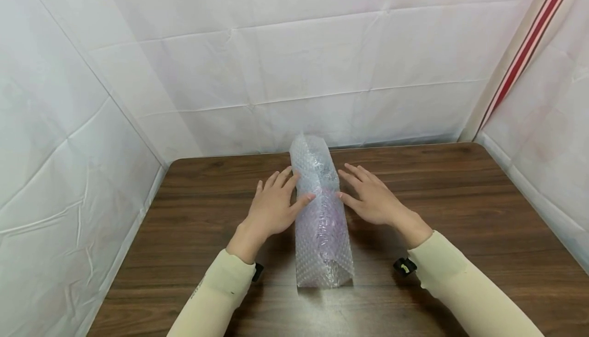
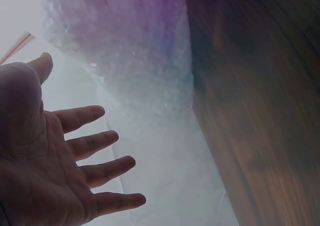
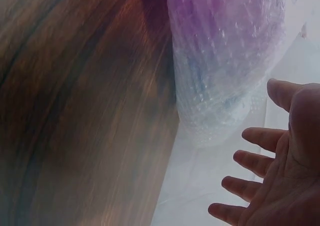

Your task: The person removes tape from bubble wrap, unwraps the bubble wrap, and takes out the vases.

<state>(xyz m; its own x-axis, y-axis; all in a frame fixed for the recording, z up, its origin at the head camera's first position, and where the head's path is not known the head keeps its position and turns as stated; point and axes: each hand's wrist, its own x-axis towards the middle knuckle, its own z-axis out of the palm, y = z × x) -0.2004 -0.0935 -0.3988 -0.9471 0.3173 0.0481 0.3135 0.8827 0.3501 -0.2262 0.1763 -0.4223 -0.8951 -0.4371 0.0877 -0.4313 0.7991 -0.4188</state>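
Note:
A long bundle of clear bubble wrap (image 1: 322,224) lies lengthwise on the table, with something purple and pale blue showing faintly inside. What is inside cannot be made out. My left hand (image 1: 273,204) is at the bundle's left side, fingers spread and straight, thumb over its edge in the head view. On the other side my right hand (image 1: 372,196) has its fingers extended, the thumb close to the wrap. Both wrist views show the palms facing the bubble wrap (image 2: 135,60), the left hand (image 2: 55,156) and right hand (image 3: 270,161) with nothing in their fingers.
The dark wooden table (image 1: 193,234) ends at a back edge near a white sheet wall (image 1: 276,71). More white sheeting stands at the left and right. A red-striped band (image 1: 529,50) runs down the right back corner. The bundle's far end reaches the table's back edge.

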